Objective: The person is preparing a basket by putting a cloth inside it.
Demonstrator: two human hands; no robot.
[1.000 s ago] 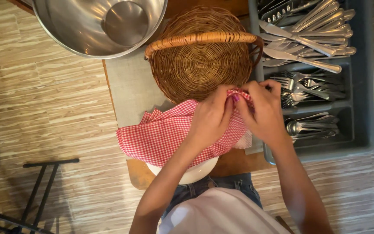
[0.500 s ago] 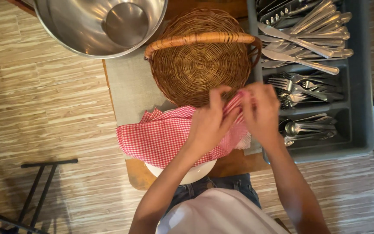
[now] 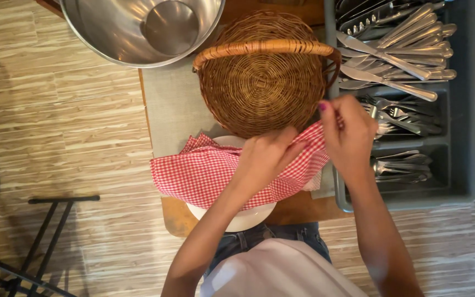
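A red-and-white checked cloth napkin [image 3: 204, 170] lies draped over a white plate [image 3: 237, 219] at the near edge of a small table. My left hand [image 3: 265, 157] presses and pinches the napkin near its middle. My right hand [image 3: 350, 135] grips the napkin's right corner and holds it up, just beside the wicker basket. The round wicker basket [image 3: 262, 82] with a hoop handle stands empty right behind the plate.
A grey cutlery tray [image 3: 463, 110] holding several knives, forks and spoons sits at the right. A large steel bowl [image 3: 138, 27] stands at the back left. A grey mat [image 3: 171, 104] covers the table. A black metal stand [image 3: 45, 242] is on the wooden floor at lower left.
My right hand has pulled the napkin's corner out to the right and slightly up, stretching the cloth. My left hand has stayed on the middle of the napkin.
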